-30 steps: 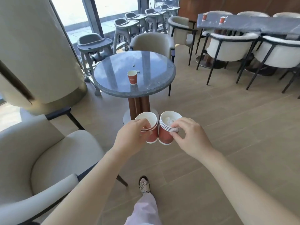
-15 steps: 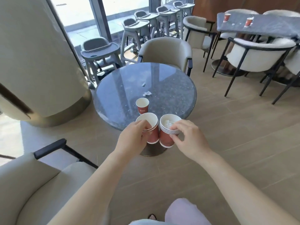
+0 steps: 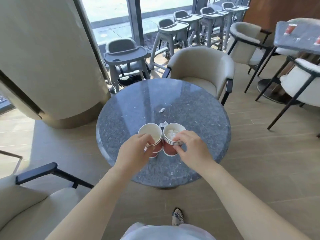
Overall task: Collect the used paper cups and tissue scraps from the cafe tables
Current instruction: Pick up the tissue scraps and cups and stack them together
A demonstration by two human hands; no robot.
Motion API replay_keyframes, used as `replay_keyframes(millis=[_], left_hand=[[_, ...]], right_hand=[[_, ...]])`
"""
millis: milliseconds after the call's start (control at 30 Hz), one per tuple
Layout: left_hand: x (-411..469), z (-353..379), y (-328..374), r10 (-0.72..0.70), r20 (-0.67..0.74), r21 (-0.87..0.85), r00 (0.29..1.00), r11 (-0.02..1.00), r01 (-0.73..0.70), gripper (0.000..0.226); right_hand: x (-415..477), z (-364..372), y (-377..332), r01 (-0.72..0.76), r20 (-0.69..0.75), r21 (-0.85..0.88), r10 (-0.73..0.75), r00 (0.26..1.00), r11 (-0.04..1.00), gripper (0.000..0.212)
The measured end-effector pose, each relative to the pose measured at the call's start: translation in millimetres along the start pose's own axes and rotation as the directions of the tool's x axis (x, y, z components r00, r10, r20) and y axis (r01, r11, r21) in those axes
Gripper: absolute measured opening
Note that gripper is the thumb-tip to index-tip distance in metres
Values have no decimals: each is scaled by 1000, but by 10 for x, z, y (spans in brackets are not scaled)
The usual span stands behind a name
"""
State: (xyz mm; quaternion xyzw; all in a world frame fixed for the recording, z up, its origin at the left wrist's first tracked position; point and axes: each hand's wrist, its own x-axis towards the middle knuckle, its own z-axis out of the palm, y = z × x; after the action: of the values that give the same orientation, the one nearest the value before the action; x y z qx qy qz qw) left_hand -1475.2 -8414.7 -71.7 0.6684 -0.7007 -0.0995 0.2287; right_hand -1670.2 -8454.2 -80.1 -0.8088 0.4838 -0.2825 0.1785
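My left hand (image 3: pixel 136 150) grips a stack of red paper cups (image 3: pixel 150 133) by the rim; the top cup is white and bare inside. Right beside it, touching, my right hand (image 3: pixel 192 148) pinches a second stack of red cups (image 3: pixel 173 134) whose top cup holds tissue scraps. Both stacks are over the near middle of the round grey stone table (image 3: pixel 199 110). A crumpled tissue scrap (image 3: pixel 161 110) lies on the table beyond them, and another scrap (image 3: pixel 162 124) peeks out just behind the two rims. No loose single cup shows on this table.
A beige armchair (image 3: pixel 202 70) stands behind the table, another (image 3: pixel 34 205) at my near left. A large beige column (image 3: pixel 43 58) is on the left, grey high chairs (image 3: pixel 126 54) by the window. A far right table (image 3: pixel 294 42) carries a red cup (image 3: pixel 290 29).
I have walked up to the round table, so both cup stacks now hover over it. The single red cup that stood on the table is now hidden behind or under the left stack.
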Motion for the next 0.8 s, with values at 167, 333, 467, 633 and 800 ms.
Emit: replay_keyframes(millis=[167,333,467,633,800], left_hand=[[259,185,-42,-115,52,115,992,987,109,10],[410,303,-140,-203,163,168,965,970,176,12],[475,443,-201,-246,301,257,921,951,170,17],[656,702,-140,-249,355,263,901,951,159,16],[863,953,-82,-162,405,270,900,961,52,18]], right_hand=[[376,88,451,-18,120,-30,22,993,999,14],[611,234,620,-27,172,-25,31,985,999,12],[699,347,662,-38,222,0,37,974,999,12],[786,394,792,-61,278,-28,66,958,998,7],[803,315,972,-86,280,-69,102,955,994,5]])
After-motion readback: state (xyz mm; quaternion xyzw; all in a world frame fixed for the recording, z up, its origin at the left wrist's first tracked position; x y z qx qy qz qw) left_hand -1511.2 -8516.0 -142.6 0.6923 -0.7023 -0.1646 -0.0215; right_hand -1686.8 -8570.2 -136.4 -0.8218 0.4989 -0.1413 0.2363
